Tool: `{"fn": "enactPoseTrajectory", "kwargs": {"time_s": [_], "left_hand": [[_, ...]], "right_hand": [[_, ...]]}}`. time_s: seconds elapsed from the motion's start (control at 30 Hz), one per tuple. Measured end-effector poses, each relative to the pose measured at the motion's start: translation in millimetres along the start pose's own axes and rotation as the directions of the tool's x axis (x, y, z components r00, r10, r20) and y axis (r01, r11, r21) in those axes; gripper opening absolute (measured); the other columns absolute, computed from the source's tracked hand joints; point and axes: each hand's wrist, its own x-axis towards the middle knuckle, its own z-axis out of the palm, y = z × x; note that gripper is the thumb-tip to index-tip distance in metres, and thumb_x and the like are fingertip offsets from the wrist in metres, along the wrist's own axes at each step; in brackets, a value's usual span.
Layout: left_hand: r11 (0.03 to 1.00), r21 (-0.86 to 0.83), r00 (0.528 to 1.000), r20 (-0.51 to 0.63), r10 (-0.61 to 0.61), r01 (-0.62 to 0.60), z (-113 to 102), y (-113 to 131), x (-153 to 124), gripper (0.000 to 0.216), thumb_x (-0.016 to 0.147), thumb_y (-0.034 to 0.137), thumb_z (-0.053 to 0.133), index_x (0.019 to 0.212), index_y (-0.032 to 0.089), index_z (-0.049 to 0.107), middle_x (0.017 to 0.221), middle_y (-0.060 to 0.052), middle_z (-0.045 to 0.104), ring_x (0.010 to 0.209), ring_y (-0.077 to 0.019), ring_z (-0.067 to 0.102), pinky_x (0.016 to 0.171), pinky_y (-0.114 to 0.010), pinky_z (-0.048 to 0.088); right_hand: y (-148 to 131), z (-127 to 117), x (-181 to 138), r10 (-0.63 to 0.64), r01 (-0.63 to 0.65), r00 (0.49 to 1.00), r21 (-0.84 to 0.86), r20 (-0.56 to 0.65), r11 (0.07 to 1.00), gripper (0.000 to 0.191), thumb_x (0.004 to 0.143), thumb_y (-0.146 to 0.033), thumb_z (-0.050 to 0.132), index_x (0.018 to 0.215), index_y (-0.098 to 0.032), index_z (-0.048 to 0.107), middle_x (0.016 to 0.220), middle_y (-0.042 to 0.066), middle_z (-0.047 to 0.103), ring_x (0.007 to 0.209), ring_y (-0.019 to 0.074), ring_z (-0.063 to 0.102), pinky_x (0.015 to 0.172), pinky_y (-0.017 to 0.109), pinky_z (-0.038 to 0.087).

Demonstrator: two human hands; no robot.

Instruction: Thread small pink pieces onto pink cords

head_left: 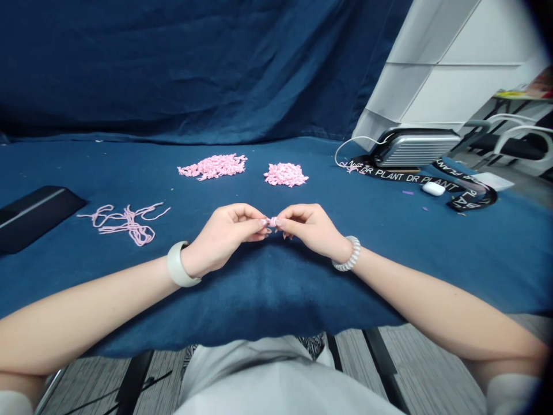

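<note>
My left hand [235, 231] and my right hand [309, 229] meet near the table's front edge, thumbs and forefingers pinched. Between them is a small pink piece of knotted yarn [272, 221], gripped at its two ends; the fingertips cover most of it. Beyond the hands lie two heaps of small pink knotted pieces: a wider heap [216, 166] on the left and a rounder heap [285, 174] on the right. Loose strands of pink yarn [129, 223] lie tangled to the left of my left hand.
A black flat case [38, 216] sits at the left edge. At the right are a silver ribbed case [419, 148] with a white cable, a black lettered strap [389, 175], a white earbud case [433, 188] and purple scraps. Blue cloth [207, 86] hangs behind the table.
</note>
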Motion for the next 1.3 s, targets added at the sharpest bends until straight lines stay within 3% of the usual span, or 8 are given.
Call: {"fn": "enactPoseTrajectory", "kwargs": {"time_s": [0.3,0.5,0.67,0.93,1.13,1.3], "left_hand": [[0.999,-0.009,0.999,0.002,-0.041,0.041,-0.3,-0.7,0.6,0.016,0.071,0.026,0.068,0.074,0.013,0.058,0.076,-0.002,0.062,0.071,-0.0115,0.059,0.066,-0.026,0.051],[0.958,0.281,0.998,0.049,0.042,-0.054,-1.0,2.5,-1.2,0.023,0.075,0.034,0.062,0.09,0.016,0.061,0.085,-0.004,0.061,0.076,-0.0146,0.057,0.054,-0.021,0.045],[0.881,0.451,0.99,0.062,0.13,-0.144,-3.2,1.4,0.1,0.027,0.078,0.042,0.058,0.075,0.015,0.062,0.07,-0.003,0.06,0.058,-0.0106,0.05,0.052,-0.022,0.041],[0.902,0.412,0.989,-0.018,0.15,-0.13,-4.5,-2.8,2.7,0.025,0.078,0.04,0.058,0.073,0.016,0.06,0.066,-0.001,0.057,0.055,-0.0098,0.048,0.05,-0.021,0.039],[0.919,0.378,0.993,0.076,0.091,-0.113,-1.7,-3.7,1.2,0.03,0.077,0.043,0.06,0.088,0.016,0.066,0.076,-0.005,0.063,0.064,-0.0126,0.054,0.048,-0.019,0.038],[0.908,0.396,0.99,0.051,0.131,-0.14,-2.7,-5.8,1.0,0.027,0.078,0.042,0.059,0.075,0.016,0.064,0.067,-0.003,0.061,0.053,-0.0092,0.048,0.047,-0.02,0.036]], "right_hand": [[1.6,-2.4,0.6,0.039,-0.04,0.999,0.038,0.022,0.998,0.023,0.075,-0.035,0.066,0.071,-0.012,0.065,0.062,0.001,0.061,0.052,0.0071,0.051,0.051,0.02,0.043],[1.4,-0.8,1.0,0.053,-0.054,0.998,0.044,0.027,0.998,0.028,0.073,-0.04,0.067,0.071,-0.012,0.064,0.063,0.001,0.061,0.052,0.0074,0.051,0.051,0.021,0.044],[-1.8,-0.1,-0.4,0.065,-0.067,0.997,0.034,0.045,0.997,0.028,0.072,-0.04,0.068,0.07,-0.012,0.064,0.063,0.001,0.061,0.052,0.0075,0.051,0.051,0.021,0.042],[-2.2,0.0,0.1,0.062,-0.063,0.997,0.032,0.046,0.997,0.026,0.072,-0.038,0.068,0.071,-0.012,0.065,0.063,0.002,0.061,0.053,0.0078,0.051,0.05,0.021,0.042],[-1.8,1.5,-0.7,0.053,-0.054,0.997,0.031,0.056,0.998,0.023,0.074,-0.034,0.066,0.07,-0.012,0.064,0.061,0.0,0.059,0.053,0.007,0.05,0.051,0.02,0.041],[-2.3,1.6,-1.0,0.059,-0.063,0.995,0.04,0.081,0.997,0.025,0.072,-0.037,0.068,0.071,-0.012,0.063,0.061,0.0,0.059,0.052,0.0073,0.049,0.049,0.02,0.039]]}}
